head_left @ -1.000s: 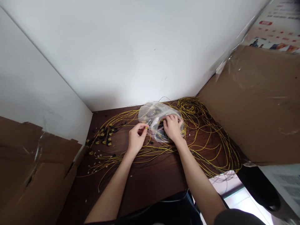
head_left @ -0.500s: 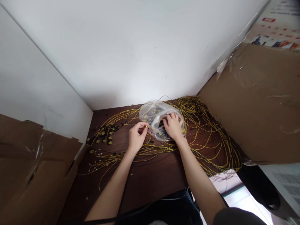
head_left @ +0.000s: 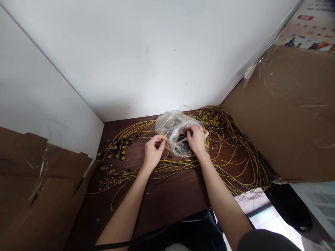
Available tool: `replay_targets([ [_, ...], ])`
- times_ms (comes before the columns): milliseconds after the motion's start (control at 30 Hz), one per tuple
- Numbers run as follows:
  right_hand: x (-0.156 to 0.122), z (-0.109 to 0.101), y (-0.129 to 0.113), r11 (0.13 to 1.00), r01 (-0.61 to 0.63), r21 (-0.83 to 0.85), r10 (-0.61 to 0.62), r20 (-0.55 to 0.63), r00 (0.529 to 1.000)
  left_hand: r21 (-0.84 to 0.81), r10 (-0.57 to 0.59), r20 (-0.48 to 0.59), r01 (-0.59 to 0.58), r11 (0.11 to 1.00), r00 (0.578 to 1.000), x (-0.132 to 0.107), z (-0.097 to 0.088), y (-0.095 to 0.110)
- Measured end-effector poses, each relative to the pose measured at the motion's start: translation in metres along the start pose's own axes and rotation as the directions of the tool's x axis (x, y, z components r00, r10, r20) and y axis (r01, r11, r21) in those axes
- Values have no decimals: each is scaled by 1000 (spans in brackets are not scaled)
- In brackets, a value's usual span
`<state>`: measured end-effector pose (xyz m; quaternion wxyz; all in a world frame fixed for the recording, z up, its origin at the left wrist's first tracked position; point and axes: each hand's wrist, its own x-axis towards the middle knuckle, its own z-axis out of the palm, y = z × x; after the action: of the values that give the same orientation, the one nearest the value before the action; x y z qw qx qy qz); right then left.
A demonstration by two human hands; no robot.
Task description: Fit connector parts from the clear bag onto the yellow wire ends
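My left hand (head_left: 154, 150) pinches a small yellow connector (head_left: 164, 140) with wire attached between thumb and fingertips, just left of a clear plastic bag (head_left: 167, 123). The bag lies on its side and holds small black and yellow parts. At its mouth is my right hand (head_left: 197, 139), the thumb and forefinger drawn together; what they grip, if anything, is too small to tell. Yellow and black wires (head_left: 178, 167) run beneath both hands. Several black-and-yellow connectors (head_left: 115, 150) lie in a cluster to the left.
A coil of yellow wire (head_left: 214, 116) sits at the back right of the dark brown table (head_left: 172, 195). Cardboard flanks it on the left (head_left: 39, 188) and right (head_left: 282, 115), and a white wall (head_left: 157, 62) rises behind. White wire tips (head_left: 107, 181) lie at the left.
My right hand has lifted a little from inside the bag's mouth, and its spread fingers have drawn together. My left hand stays in place with the yellow connector.
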<state>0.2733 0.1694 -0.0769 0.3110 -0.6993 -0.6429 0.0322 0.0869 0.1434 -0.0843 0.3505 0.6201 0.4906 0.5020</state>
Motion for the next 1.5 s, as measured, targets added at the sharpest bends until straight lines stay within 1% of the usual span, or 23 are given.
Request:
replay_targets([
  [233,1,-2,1,1000,-8,4,8,34,999,-3,6,1,-6,1000,1000,0,0,-1],
  [600,1,-4,2,999,-31,7,31,-31,999,-8,-13,9,13,1000,1000,0,0,0],
  [767,2,-4,4,998,-57,6,57,-17,998,-2,1,14,-1,1000,1000,0,-1,0],
  [967,0,-1,2,999,-25,-25,25,24,999,2,-2,13,2,1000,1000,-1,-1,0],
  [1133,0,1,1,999,-24,-32,25,7,1000,1,0,16,0,1000,1000,-1,-1,0],
  [1233,0,2,1,999,-15,-41,16,30,999,-1,4,19,-4,1000,1000,-1,-1,0],
  [1500,-2,5,0,986,59,-158,-47,82,996,2,2,19,-3,1000,1000,-1,-1,-1],
])
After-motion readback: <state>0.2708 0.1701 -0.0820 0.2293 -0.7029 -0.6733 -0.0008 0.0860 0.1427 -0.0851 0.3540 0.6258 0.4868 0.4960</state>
